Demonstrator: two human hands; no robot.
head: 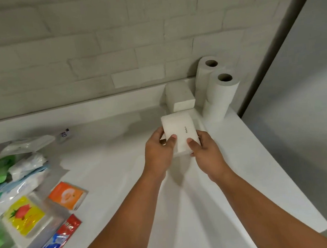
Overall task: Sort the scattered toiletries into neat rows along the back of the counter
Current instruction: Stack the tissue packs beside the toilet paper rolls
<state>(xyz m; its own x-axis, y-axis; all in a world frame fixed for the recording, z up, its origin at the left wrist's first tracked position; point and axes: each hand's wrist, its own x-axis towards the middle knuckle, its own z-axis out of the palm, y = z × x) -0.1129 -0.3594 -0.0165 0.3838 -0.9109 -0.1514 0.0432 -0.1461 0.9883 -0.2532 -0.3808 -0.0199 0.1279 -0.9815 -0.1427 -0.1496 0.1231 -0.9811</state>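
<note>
Tabletop [123,167], white, runs along a pale brick wall [92,41] to a corner at the right. Heap of soft packets [24,171] covers its left edge, with green, pale blue and clear wrappers overlapping. Rear paper roll [204,80] and front paper roll [222,97] stand upright in the back right corner, touching. White wrapped block [179,98] sits at the back ledge, just left of the rolls. White tissue pack [179,134], bearing small dark print, is just in front of that block; whether it rests on the surface cannot be told. Left hand [157,154] grips its near left corner, thumb on top. Right hand [206,151] grips its near right corner likewise. Yellow strawberry packet [24,215], orange packet [67,194] and red sachet [69,227] lie at lower left, well apart from the pack
</note>
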